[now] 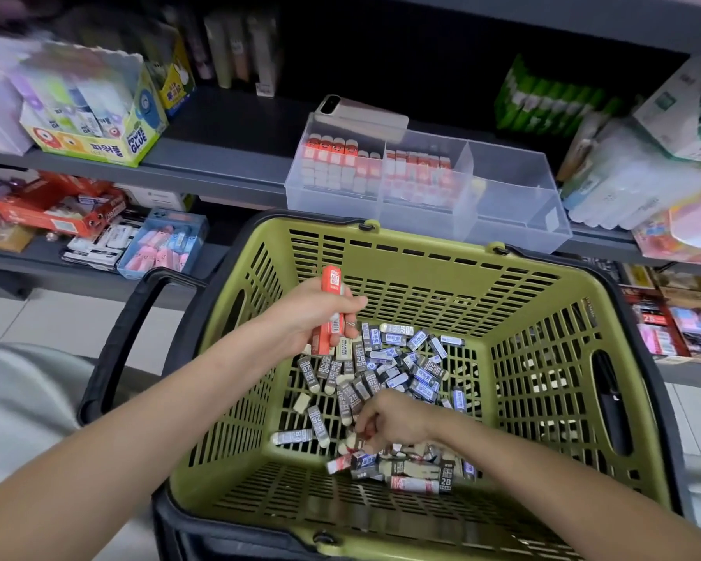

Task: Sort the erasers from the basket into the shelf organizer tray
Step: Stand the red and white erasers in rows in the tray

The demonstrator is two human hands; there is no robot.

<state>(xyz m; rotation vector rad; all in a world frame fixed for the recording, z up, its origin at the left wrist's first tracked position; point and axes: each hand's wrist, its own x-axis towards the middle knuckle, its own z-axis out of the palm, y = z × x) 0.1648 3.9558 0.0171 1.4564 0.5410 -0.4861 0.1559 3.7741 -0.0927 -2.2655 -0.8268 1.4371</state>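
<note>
Plainly the left hand was the one nearer the tray. It hung above the green basket, fingers wrapped round a small bunch of red erasers. Their long axis stood nearly upright, the top ends tipped away toward the shelf. The clear tray sat on that shelf, just beyond the basket's far rim, up and to the right of the left hand. Two of its compartments held red erasers and the right-hand one looked bare. I reckoned the bunch needed carrying forward and rightward, ends kept up to match the rows.

The right hand was low in the basket, near its close wall. Its fingers curled into the heap of loose erasers, pinching what looked like another red-sleeved eraser, though blur left that uncertain.
</note>
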